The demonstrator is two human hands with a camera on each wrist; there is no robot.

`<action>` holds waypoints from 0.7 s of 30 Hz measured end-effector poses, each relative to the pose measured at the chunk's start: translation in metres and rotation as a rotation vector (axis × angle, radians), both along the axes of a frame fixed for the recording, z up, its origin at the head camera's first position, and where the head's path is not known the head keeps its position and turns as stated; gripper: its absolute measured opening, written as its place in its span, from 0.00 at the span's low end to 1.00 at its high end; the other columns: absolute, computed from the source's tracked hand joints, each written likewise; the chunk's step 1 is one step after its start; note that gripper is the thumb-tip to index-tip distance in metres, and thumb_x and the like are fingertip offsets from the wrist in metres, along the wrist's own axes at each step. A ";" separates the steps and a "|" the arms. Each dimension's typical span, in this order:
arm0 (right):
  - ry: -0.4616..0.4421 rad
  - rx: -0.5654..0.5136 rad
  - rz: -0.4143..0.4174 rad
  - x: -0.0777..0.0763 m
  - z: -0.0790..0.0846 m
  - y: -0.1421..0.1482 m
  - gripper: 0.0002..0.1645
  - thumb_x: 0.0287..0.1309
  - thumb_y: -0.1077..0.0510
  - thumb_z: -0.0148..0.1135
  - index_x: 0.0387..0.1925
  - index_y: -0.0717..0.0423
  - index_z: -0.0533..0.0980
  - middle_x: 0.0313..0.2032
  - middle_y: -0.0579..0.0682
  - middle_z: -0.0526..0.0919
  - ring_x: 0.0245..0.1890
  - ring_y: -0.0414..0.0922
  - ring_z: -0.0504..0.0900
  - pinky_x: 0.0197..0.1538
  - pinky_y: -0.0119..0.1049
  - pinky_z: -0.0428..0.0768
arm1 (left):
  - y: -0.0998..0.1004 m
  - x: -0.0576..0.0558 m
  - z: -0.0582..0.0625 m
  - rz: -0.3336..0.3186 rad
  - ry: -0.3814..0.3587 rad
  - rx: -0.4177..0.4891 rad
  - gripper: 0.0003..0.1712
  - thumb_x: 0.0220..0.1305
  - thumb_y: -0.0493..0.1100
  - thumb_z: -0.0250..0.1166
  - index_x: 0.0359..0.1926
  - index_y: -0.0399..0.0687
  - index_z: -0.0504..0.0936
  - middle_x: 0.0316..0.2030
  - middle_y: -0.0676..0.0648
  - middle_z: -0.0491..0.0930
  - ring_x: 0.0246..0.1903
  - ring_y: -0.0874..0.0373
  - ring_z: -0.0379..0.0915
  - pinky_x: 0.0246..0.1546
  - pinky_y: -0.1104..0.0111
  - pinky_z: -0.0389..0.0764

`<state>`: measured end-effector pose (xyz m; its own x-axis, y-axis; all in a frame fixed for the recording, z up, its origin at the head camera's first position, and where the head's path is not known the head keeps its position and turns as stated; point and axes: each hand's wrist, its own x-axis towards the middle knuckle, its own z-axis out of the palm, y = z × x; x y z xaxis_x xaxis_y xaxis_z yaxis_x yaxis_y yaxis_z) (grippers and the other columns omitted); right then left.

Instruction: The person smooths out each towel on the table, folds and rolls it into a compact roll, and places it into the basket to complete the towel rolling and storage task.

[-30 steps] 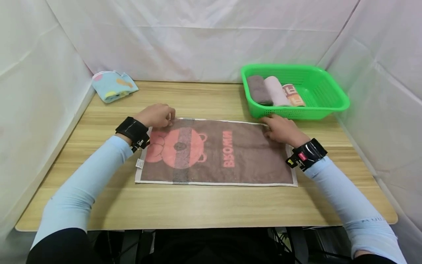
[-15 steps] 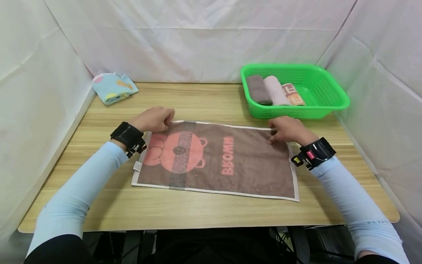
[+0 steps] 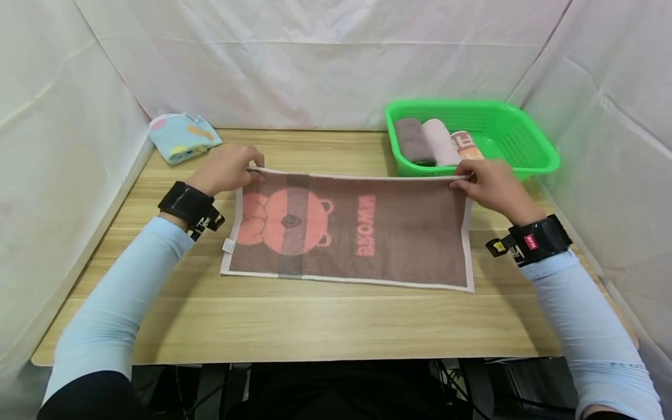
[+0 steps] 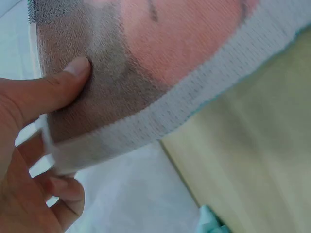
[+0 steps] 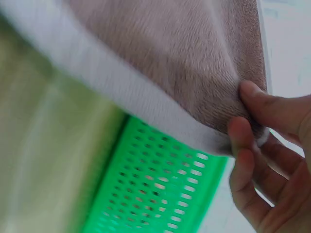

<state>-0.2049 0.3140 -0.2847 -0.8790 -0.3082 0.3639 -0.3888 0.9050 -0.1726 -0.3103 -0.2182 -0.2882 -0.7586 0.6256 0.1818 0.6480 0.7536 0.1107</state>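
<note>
A brown towel (image 3: 409,233) with a white border, a pink bear and mirrored lettering is stretched between both hands, its far edge raised and its near edge low over the table. My left hand (image 3: 231,168) pinches the far left corner. In the left wrist view the thumb (image 4: 73,80) presses on the brown face and the other fingers are behind the cloth. The far right corner is pinched by my right hand (image 3: 493,185), right in front of the basket. The right wrist view shows that thumb (image 5: 272,109) on the towel by its white border.
A green basket (image 3: 541,160) at the back right holds a grey rolled towel (image 3: 413,143), a pale pink one (image 3: 440,143) and a brown-orange one (image 3: 466,146). A folded light-blue cloth (image 3: 184,139) lies at the back left. White curtains (image 3: 336,70) surround the wooden table (image 3: 336,326).
The far edge of the towel has risen off the table, held by both hands. My right hand has moved right to the corner; my left hand has moved slightly up and left.
</note>
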 end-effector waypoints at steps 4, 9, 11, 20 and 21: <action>0.167 -0.033 -0.032 0.000 0.009 0.000 0.04 0.57 0.65 0.73 0.35 0.59 0.84 0.29 0.56 0.87 0.27 0.50 0.81 0.31 0.41 0.70 | 0.004 0.002 0.008 0.049 0.144 0.074 0.06 0.63 0.38 0.70 0.40 0.46 0.83 0.41 0.42 0.85 0.30 0.46 0.79 0.26 0.55 0.74; 0.253 -0.054 -0.073 0.013 0.004 0.004 0.05 0.58 0.68 0.68 0.36 0.61 0.86 0.31 0.58 0.86 0.28 0.51 0.80 0.32 0.40 0.68 | 0.004 0.016 0.007 -0.001 0.277 0.163 0.08 0.58 0.35 0.71 0.35 0.46 0.79 0.42 0.43 0.82 0.30 0.47 0.76 0.24 0.58 0.71; 0.250 -0.047 -0.053 0.021 0.000 0.006 0.05 0.55 0.68 0.69 0.35 0.61 0.86 0.32 0.58 0.86 0.26 0.50 0.80 0.31 0.39 0.68 | 0.002 0.024 0.004 -0.043 0.276 0.150 0.11 0.55 0.33 0.73 0.34 0.46 0.78 0.42 0.42 0.82 0.30 0.47 0.75 0.25 0.58 0.72; 0.140 0.027 0.127 0.057 -0.031 0.002 0.12 0.42 0.68 0.78 0.28 0.48 0.88 0.30 0.45 0.86 0.22 0.39 0.74 0.25 0.33 0.67 | -0.015 0.052 -0.023 -0.097 0.108 0.021 0.15 0.50 0.29 0.73 0.29 0.50 0.77 0.43 0.44 0.82 0.37 0.49 0.77 0.35 0.58 0.77; 0.120 0.034 0.143 0.059 -0.034 0.001 0.13 0.42 0.67 0.79 0.28 0.47 0.88 0.30 0.44 0.86 0.22 0.39 0.75 0.25 0.33 0.68 | -0.017 0.053 -0.025 -0.095 0.090 0.013 0.14 0.51 0.28 0.71 0.29 0.50 0.77 0.44 0.43 0.82 0.37 0.48 0.78 0.36 0.58 0.78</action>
